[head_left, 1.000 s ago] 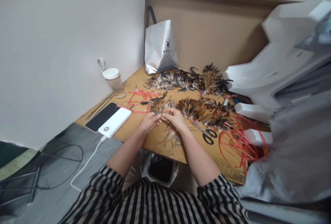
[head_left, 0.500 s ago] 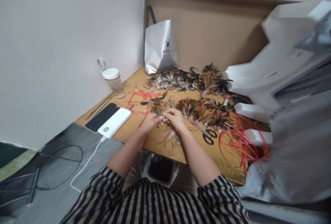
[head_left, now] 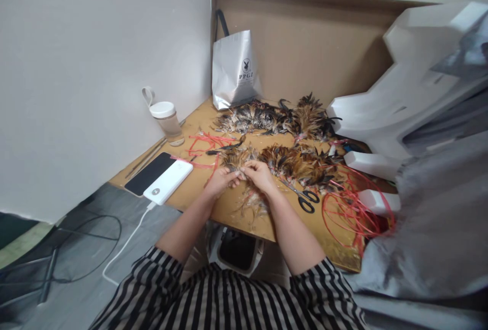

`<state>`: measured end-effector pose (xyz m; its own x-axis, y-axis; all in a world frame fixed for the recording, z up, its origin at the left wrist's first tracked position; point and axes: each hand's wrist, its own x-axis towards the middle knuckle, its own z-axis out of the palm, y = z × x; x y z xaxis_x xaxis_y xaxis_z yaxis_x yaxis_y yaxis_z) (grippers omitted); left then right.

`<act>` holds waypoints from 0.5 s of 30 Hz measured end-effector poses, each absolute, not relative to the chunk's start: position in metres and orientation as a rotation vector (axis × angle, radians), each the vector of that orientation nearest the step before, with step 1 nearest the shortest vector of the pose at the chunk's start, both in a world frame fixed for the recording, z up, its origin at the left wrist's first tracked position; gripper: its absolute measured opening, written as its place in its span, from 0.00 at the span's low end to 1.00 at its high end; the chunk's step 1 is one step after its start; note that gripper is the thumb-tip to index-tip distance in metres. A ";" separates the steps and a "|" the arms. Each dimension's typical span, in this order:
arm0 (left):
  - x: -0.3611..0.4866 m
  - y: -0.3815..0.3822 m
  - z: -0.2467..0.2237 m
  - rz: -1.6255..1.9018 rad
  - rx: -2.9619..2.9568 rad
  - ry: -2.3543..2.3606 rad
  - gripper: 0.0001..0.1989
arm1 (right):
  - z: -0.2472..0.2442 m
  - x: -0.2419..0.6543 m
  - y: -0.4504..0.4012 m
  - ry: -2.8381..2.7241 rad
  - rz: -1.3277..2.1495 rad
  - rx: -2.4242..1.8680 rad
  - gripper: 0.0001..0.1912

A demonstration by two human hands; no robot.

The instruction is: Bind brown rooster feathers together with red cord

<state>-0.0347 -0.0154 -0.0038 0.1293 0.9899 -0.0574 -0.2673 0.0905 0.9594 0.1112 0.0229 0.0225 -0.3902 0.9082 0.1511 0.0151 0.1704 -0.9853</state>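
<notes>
Close together over the front of the table, my left hand (head_left: 224, 179) and my right hand (head_left: 259, 173) meet at the fingertips. Both are closed in a pinch on small feathers, whose ends are mostly covered by the fingers. Just behind them lies a pale brown feather bunch (head_left: 237, 156). Bundles of darker brown feathers (head_left: 301, 163) lie to the right of my right hand. Loose feathers (head_left: 251, 202) are scattered on the table below my hands. Scissors with black handles (head_left: 307, 201) rest open-handled to the right.
More feather bundles (head_left: 263, 116) line the back, before a silver bag (head_left: 234, 73). Red plastic strips (head_left: 353, 210) tangle at right, near white foam pieces (head_left: 379, 203). A lidded cup (head_left: 170, 125), a phone (head_left: 147, 175) and a cabled white power bank (head_left: 168, 182) are at left.
My fingers stay pinched together in nearly the same spot, with only a slight shift at the tips. The whole view has moved very slightly.
</notes>
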 end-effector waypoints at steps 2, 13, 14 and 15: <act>-0.035 -0.015 -0.004 1.190 0.993 0.962 0.13 | 0.022 0.114 0.024 -1.645 1.308 -0.906 0.10; -0.036 -0.018 -0.002 1.164 0.911 0.933 0.12 | 0.019 0.114 0.025 -1.665 1.262 -0.912 0.11; -0.037 -0.018 -0.002 1.155 0.904 0.930 0.13 | 0.019 0.113 0.025 -1.669 1.248 -0.916 0.11; -0.037 -0.018 -0.001 1.151 0.897 0.928 0.13 | 0.020 0.113 0.025 -1.673 1.239 -0.921 0.10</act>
<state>-0.0367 -0.0185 -0.0012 0.1540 0.9795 -0.1300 -0.3349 0.1756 0.9258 0.1133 0.0245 0.0197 -0.3789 0.9044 0.1961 0.0762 0.2417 -0.9674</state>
